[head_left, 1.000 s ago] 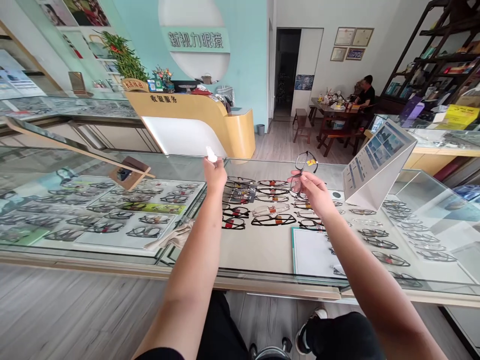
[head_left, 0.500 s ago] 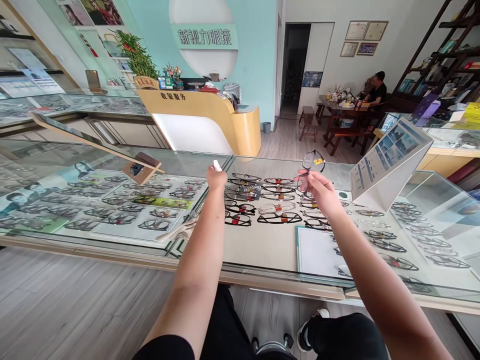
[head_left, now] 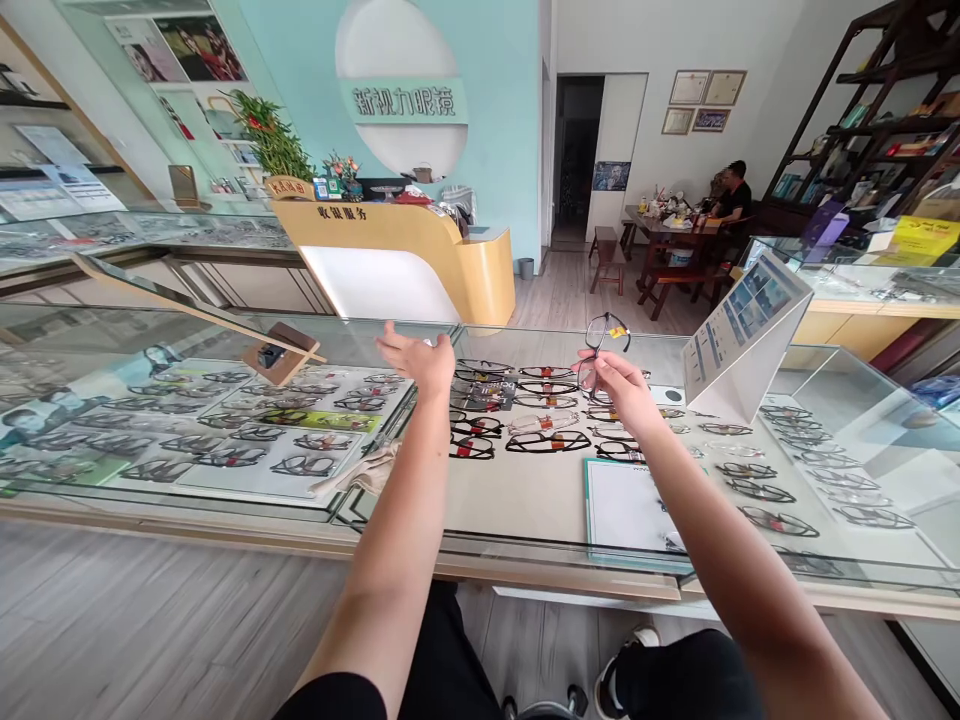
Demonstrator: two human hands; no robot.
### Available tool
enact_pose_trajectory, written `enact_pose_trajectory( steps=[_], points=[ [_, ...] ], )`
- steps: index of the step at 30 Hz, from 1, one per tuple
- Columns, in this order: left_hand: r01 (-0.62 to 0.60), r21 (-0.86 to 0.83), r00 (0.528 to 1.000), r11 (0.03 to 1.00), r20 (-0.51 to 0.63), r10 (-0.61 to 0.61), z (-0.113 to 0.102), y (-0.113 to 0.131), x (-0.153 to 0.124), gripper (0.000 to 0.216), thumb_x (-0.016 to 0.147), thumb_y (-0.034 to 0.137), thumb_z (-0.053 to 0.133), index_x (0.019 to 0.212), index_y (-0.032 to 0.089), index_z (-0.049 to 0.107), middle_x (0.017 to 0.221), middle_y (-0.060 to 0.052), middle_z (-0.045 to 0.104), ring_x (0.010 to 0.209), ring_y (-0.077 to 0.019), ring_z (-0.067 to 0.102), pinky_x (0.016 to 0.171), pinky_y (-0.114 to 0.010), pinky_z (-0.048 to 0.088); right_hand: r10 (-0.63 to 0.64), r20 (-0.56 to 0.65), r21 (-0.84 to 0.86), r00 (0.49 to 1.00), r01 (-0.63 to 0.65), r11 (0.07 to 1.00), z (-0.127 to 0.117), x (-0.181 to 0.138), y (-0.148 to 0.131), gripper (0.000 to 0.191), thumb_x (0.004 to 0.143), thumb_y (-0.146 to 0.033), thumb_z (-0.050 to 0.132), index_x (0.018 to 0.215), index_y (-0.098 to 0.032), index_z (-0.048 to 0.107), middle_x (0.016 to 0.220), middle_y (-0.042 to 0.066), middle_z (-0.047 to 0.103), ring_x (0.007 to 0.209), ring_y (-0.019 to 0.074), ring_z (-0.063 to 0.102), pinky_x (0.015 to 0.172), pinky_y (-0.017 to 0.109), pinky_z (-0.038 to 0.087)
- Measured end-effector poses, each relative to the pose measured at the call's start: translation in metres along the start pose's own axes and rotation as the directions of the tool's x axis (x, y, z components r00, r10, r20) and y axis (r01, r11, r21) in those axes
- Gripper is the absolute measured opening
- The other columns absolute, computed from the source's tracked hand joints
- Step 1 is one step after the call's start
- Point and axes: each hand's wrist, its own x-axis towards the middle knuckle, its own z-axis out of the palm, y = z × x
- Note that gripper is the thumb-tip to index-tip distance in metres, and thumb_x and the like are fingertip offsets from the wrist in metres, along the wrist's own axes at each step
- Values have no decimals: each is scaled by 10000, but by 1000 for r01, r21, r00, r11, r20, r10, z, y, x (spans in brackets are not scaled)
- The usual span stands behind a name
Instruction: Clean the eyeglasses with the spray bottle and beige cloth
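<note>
My right hand (head_left: 619,388) pinches a pair of dark-rimmed eyeglasses (head_left: 604,332), held on end above the glass counter. A yellow tag shows on the upper lens, and my fingers partly cover the lower lens. To the left, my left hand (head_left: 420,362) is over the counter with its fingers stretched out and the thumb apart. No object shows clearly in it, though the palm is partly turned away. Under the glass between my hands lie rows of eyeglass frames (head_left: 547,442), several with red or orange tags.
A beige cloth (head_left: 367,472) lies on the counter left of my forearm. Farther left stands a tilted mirror on a wooden stand (head_left: 283,355). A white display card (head_left: 742,335) stands to the right. Beyond are a yellow cashier desk (head_left: 484,275) and a seated person (head_left: 733,195).
My left hand has gone from closed around a small white object to spread fingers; the white object no longer shows clearly. My right hand still holds the eyeglasses. The view has shifted slightly.
</note>
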Motion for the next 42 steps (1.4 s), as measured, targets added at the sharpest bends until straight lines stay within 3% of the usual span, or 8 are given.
enact_pose_trajectory(
  steps=[4, 9, 15, 17, 26, 32, 36, 42],
  points=[
    [-332, -123, 943, 935, -21, 332, -32, 11, -39, 886, 869, 125, 776, 1646, 190, 356, 1801, -287, 321, 1759, -426, 290, 1418, -651, 287, 28, -13, 8, 1000, -28, 1000, -1, 4, 3, 521, 901, -746, 858, 1143, -284, 882, 1072, 60, 857, 812, 210, 638, 770, 384, 496],
    [-663, -81, 744, 745, 37, 667, -111, -36, -66, 742, 846, 212, 786, 1541, 232, 528, 1596, -186, 501, 1571, -384, 503, 1373, -603, 387, 19, -33, -3, 999, -19, 1000, -4, 7, 4, 575, 877, -778, 851, 1164, -279, 877, 1093, 57, 862, 817, 208, 628, 772, 372, 501],
    [-495, 384, 867, 779, 275, 416, -184, -129, -63, 488, 915, 340, 642, 1391, 242, 685, 1467, -231, 683, 1436, -523, 624, 1242, -740, 462, 30, -37, 30, 999, -28, 999, -2, 10, 5, 587, 858, -770, 861, 1160, -268, 869, 1064, 47, 867, 821, 196, 650, 747, 338, 503],
    [-495, 417, 850, 762, 412, 327, -190, -150, -63, 429, 919, 349, 608, 1321, 271, 733, 1463, -213, 749, 1377, -529, 679, 1218, -729, 483, 22, -32, 23, 999, -21, 1000, -1, 11, 6, 586, 859, -775, 854, 1142, -262, 866, 1071, 50, 869, 821, 193, 656, 744, 334, 507],
    [-422, 403, 867, 812, 441, 232, -199, -149, -55, 521, 921, 435, 539, 1346, 211, 740, 1443, -251, 801, 1337, -509, 746, 1130, -603, 556, 37, -23, -1, 999, -37, 999, -1, 14, 12, 586, 846, -788, 860, 1114, -266, 869, 1063, 49, 866, 797, 180, 661, 732, 327, 499],
    [-48, -40, 849, 998, 525, 62, -204, -102, -59, 657, 705, 603, 871, 1256, 265, 753, 1119, -95, 843, 965, -334, 778, 759, -375, 578, 26, -51, -6, 998, -27, 1000, -1, 16, 10, 609, 837, -805, 855, 1111, -262, 869, 1055, 45, 865, 785, 173, 662, 729, 321, 507],
    [138, -413, 736, 900, 651, 186, -165, -37, -75, 686, 578, 399, 967, 1213, 246, 753, 945, -13, 726, 698, -155, 574, 611, -279, 432, -6, -61, -12, 998, 5, 1000, -1, 16, 7, 580, 867, -792, 827, 1111, -267, 862, 1066, 51, 865, 785, 182, 662, 720, 327, 508],
    [267, -579, 594, 770, 728, 342, -66, 45, -102, 475, 625, 264, 931, 1061, 224, 744, 929, -5, 655, 697, -97, 506, 535, -203, 303, -7, -79, -8, 997, 6, 1000, -7, 20, 6, 587, 862, -799, 822, 1118, -271, 857, 1059, 45, 861, 788, 192, 649, 735, 341, 493]
  ],
)
